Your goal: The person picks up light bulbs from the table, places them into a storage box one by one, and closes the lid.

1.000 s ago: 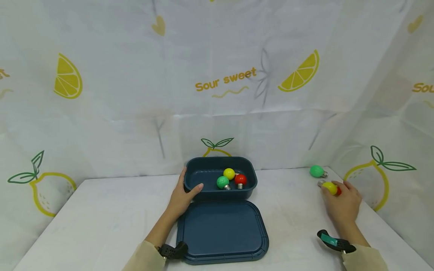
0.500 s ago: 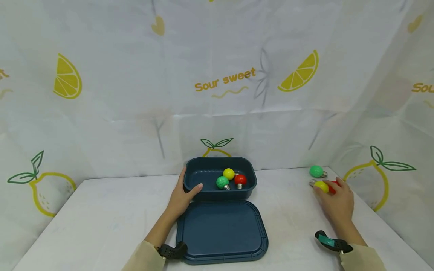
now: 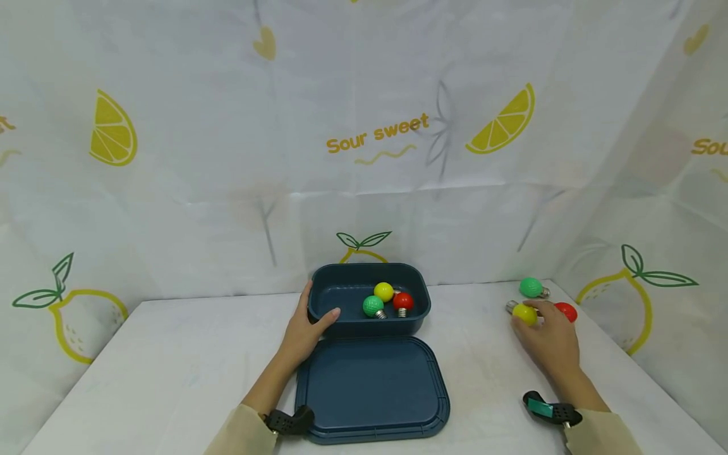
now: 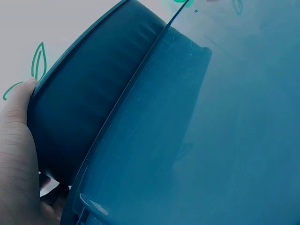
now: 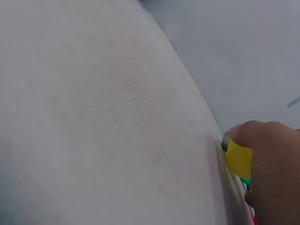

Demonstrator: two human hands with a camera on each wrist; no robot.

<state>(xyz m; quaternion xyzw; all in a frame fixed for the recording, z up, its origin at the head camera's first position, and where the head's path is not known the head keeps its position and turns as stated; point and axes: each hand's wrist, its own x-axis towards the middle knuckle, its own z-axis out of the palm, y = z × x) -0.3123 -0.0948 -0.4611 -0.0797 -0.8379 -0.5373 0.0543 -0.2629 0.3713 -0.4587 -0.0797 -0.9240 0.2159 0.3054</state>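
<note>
With thumb and fingers my right hand (image 3: 550,338) pinches a yellow light bulb (image 3: 525,314), its metal base pointing left; the right wrist view shows the same yellow bulb (image 5: 239,160) against the thumb. Just right of that hand lies a red bulb (image 3: 566,311), and a green bulb (image 3: 531,287) sits behind it. My left hand (image 3: 303,332) grips the left end of a dark blue box (image 3: 364,327), thumb over the front rim. Inside the box are a yellow bulb (image 3: 383,291), a green bulb (image 3: 373,306) and a red bulb (image 3: 404,301).
A dark blue lid (image 3: 372,388) lies flat on the white table (image 3: 170,373), right in front of the box. A white cloth (image 3: 227,158) with lemon prints hangs behind the table and along its right side.
My right hand has moved left with the yellow bulb, leaving the red bulb uncovered on its right. The left hand and the box have stayed in place.
</note>
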